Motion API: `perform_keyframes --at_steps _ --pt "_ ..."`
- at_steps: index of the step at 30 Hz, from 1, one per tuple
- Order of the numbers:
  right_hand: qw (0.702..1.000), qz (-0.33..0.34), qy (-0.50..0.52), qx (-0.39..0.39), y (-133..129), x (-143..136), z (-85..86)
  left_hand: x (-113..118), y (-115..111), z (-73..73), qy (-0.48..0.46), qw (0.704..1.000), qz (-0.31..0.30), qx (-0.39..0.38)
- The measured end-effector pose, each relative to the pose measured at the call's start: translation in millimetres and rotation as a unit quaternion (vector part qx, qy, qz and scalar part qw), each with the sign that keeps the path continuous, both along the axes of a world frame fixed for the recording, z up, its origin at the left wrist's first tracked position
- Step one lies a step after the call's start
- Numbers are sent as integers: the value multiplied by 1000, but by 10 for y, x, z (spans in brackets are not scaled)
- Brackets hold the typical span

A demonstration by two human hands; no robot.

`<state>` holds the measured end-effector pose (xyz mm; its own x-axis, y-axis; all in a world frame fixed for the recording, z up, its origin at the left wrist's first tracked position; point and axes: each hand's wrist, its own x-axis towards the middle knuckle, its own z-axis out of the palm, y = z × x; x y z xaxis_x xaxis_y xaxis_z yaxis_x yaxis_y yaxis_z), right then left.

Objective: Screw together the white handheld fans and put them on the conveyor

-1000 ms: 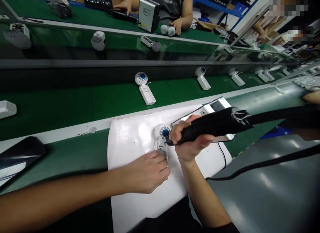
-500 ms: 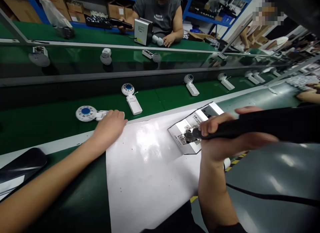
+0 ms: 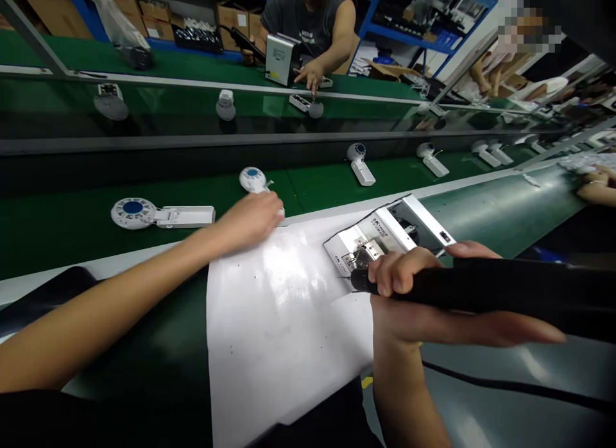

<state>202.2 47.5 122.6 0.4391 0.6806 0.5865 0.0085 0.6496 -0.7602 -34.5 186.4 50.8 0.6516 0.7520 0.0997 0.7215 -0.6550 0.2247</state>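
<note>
Head view, as I follow it remotely: my left hand (image 3: 250,220) reaches across to the near edge of the green conveyor (image 3: 308,191), its fingers curled down over the handle of one white fan (image 3: 253,178); I cannot tell whether they pinch it. My right hand (image 3: 418,319) is wrapped around a black power driver (image 3: 505,294), whose tip points at the front corner of a silver box (image 3: 385,228) near the table's far edge.

I judge this moment to fall between pieces. Another white fan (image 3: 161,215) lies farther left along the conveyor's near edge, its handle an open trough; whether it is finished I cannot make out. Others rest toward the conveyor's right end, apparently left to handle.

The fans look like moulded matte plastic: round, slotted heads with blue discs, hinged to long, square-ended handles. A glossy white sheet (image 3: 289,332) reaches to the table's near edge, speckled with dark dots. The box is angular, bright metal; the driver is smooth and tapered.
</note>
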Motion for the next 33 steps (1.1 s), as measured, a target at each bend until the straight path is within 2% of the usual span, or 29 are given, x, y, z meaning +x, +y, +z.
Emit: perform_keyframes --at_steps 2,4,5,6,8,14,20,25,33 --pt "1000 26 3 0 -33 -15 27 142 -493 -138 -53 994 -90 21" --pt "998 70 10 4 -21 -71 17 262 -984 -304 -81 973 -212 50" --pt "996 91 16 5 1 -115 -5 305 -1180 -376 -88 962 -252 54" --pt "994 105 23 5 31 -168 -37 334 -1330 -430 -95 953 -283 56" --pt "992 123 32 2 104 -286 -119 361 -1486 -481 -107 942 -311 57" --pt "990 126 10 -55 273 -517 -298 357 -1445 -460 -134 942 -302 58" --pt "983 164 24 -80 368 -567 -397 384 -1484 -513 -126 946 -294 58" --pt "967 229 30 -104 435 -577 -504 377 -1474 -493 -123 943 -302 59" --pt "964 234 8 -126 428 -614 -697 370 -1488 -509 -110 945 -304 46"
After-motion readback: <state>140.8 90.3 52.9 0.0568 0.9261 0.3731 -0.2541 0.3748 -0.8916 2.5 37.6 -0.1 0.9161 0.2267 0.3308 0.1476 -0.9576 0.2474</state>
